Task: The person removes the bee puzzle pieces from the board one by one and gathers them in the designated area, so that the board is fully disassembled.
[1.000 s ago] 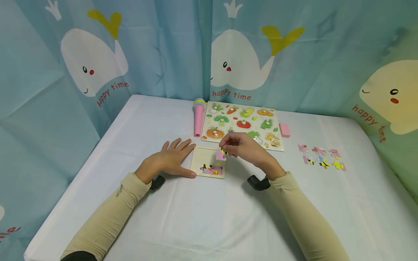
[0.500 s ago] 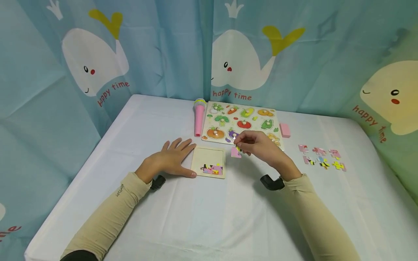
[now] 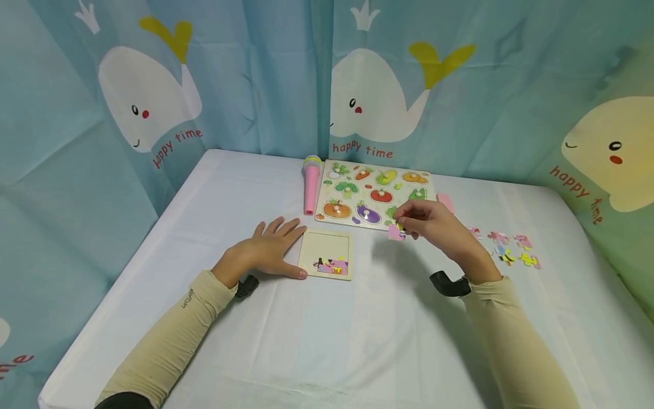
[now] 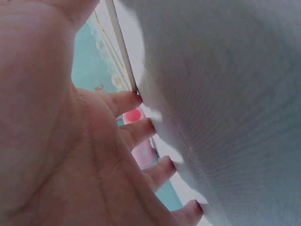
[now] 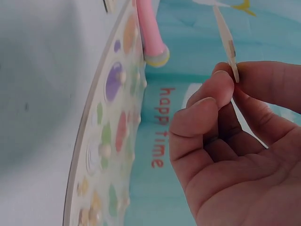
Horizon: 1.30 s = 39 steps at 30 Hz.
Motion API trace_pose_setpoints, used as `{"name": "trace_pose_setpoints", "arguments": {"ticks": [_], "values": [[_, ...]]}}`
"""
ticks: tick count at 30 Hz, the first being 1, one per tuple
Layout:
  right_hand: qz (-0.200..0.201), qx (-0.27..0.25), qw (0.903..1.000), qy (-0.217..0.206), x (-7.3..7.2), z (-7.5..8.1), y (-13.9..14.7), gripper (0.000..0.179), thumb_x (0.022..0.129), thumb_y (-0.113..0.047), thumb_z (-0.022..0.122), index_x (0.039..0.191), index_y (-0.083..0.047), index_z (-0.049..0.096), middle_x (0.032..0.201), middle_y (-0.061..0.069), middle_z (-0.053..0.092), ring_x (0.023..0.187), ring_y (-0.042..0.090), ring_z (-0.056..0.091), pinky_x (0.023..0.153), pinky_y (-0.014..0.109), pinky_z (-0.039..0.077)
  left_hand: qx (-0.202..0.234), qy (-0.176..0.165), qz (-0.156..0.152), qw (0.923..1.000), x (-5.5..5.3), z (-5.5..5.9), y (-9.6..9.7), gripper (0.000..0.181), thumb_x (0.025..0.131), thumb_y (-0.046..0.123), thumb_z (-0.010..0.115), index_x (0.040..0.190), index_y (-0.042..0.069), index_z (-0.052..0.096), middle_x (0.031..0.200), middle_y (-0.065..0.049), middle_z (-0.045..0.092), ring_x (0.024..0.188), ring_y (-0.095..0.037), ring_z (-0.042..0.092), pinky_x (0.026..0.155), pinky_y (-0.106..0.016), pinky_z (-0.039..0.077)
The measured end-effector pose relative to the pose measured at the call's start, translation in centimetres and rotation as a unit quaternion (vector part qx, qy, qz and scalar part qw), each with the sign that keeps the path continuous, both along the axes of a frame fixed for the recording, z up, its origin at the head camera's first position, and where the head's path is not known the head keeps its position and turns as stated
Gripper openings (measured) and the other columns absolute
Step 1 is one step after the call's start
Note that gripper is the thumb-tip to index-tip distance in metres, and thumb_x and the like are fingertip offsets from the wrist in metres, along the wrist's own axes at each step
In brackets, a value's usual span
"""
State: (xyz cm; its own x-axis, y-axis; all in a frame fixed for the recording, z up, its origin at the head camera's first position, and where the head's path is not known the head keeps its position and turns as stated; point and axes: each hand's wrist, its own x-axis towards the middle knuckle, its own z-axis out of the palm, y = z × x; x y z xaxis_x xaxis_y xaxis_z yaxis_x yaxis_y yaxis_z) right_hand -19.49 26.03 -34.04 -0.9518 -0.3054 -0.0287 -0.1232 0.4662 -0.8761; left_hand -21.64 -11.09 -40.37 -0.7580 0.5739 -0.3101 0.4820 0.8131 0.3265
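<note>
My left hand (image 3: 265,250) lies spread on the table, its thumb and fingertips at the left edge of a small wooden puzzle tray (image 3: 327,243). Joined pink, yellow and black pieces (image 3: 333,265) fill the tray's lower right part. In the left wrist view the fingertips (image 4: 162,165) rest on the cloth beside the tray's edge. My right hand (image 3: 431,227) pinches a pink and yellow puzzle piece (image 3: 395,232) between thumb and fingers, in front of the vegetable board. Seen edge-on in the right wrist view, that puzzle piece (image 5: 227,40) is a thin wooden slab.
Behind the tray lies a vegetable knob puzzle board (image 3: 352,196), with a pink toy microphone (image 3: 310,184) on its left and a pink block (image 3: 446,201) on its right. Several loose puzzle pieces (image 3: 523,241) lie at the right, some behind my right arm. A printed curtain (image 3: 286,79) hangs behind the table.
My right hand has moved right from over the tray, carrying the pinched puzzle piece past the tray's edge. My left hand has stayed in place.
</note>
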Motion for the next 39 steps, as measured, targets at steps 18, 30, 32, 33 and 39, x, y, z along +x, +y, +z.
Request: {"name": "trace_pose_setpoints", "arguments": {"ticks": [18, 30, 32, 33, 39], "values": [[-0.044, 0.008, 0.9988, 0.019, 0.8, -0.4, 4.6, 0.024, 0.109, -0.006, 0.060, 0.123, 0.014, 0.062, 0.096, 0.003, 0.068, 0.079, 0.017, 0.059, 0.070, 0.028, 0.053, 0.002, 0.004, -0.006, 1.0000, -0.2, -0.1, 0.0, 0.115, 0.091, 0.068, 0.075, 0.173, 0.014, 0.017, 0.179, -0.010, 0.008, 0.163, -0.041, 0.001, 0.124, -0.069, 0.002], [-0.080, 0.026, 0.9964, 0.016, 1.6, -0.6, 7.5, 0.016, 0.109, -0.009, 0.062, 0.119, 0.003, 0.066, 0.090, 0.002, 0.067, 0.078, 0.017, 0.060, 0.069, 0.027, 0.052, -0.003, 0.002, 0.001, 1.0000, -0.2, 0.0, -0.1, 0.115, 0.091, 0.067, 0.076, 0.174, 0.014, 0.016, 0.179, -0.010, 0.007, 0.163, -0.041, 0.000, 0.125, -0.069, 0.001], [-0.090, 0.035, 0.9952, 0.016, 1.7, -0.6, 8.0, 0.015, 0.110, -0.010, 0.062, 0.119, 0.000, 0.067, 0.089, 0.001, 0.067, 0.078, 0.017, 0.059, 0.067, 0.028, 0.050, -0.004, 0.000, 0.000, 1.0000, -0.2, 0.1, -0.1, 0.115, 0.091, 0.067, 0.076, 0.174, 0.014, 0.016, 0.179, -0.010, 0.007, 0.163, -0.041, -0.001, 0.125, -0.069, 0.001], [-0.095, 0.040, 0.9946, 0.016, 1.8, -0.6, 8.2, 0.014, 0.110, -0.011, 0.062, 0.119, -0.002, 0.067, 0.089, 0.000, 0.066, 0.078, 0.017, 0.059, 0.066, 0.029, 0.050, -0.005, -0.001, 0.000, 1.0000, -0.2, 0.1, -0.1, 0.115, 0.091, 0.067, 0.076, 0.174, 0.014, 0.016, 0.179, -0.010, 0.007, 0.163, -0.041, -0.001, 0.125, -0.068, 0.000], [-0.112, 0.069, 0.9913, 0.012, 2.3, -0.2, 9.4, 0.019, 0.111, -0.020, 0.062, 0.119, -0.003, 0.066, 0.089, 0.001, 0.065, 0.079, 0.016, 0.058, 0.063, 0.031, 0.048, -0.003, -0.004, 0.000, 1.0000, -0.1, 0.0, 0.0, 0.115, 0.091, 0.067, 0.076, 0.174, 0.014, 0.016, 0.179, -0.010, 0.007, 0.163, -0.041, -0.001, 0.125, -0.068, 0.000]]}}
